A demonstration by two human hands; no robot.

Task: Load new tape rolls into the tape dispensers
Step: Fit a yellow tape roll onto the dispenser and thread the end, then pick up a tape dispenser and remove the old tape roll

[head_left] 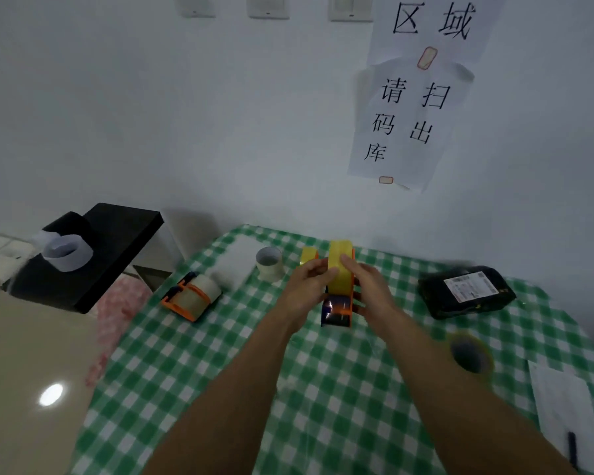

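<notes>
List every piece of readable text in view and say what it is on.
"区域" on the upper wall sheet.
"请扫码出库" on the lower wall sheet, printed in two columns.
Label on the black parcel: print too small and blurred to read.
White paper at the table's right edge: no legible text.
Nothing readable on the tape rolls or dispensers.
</notes>
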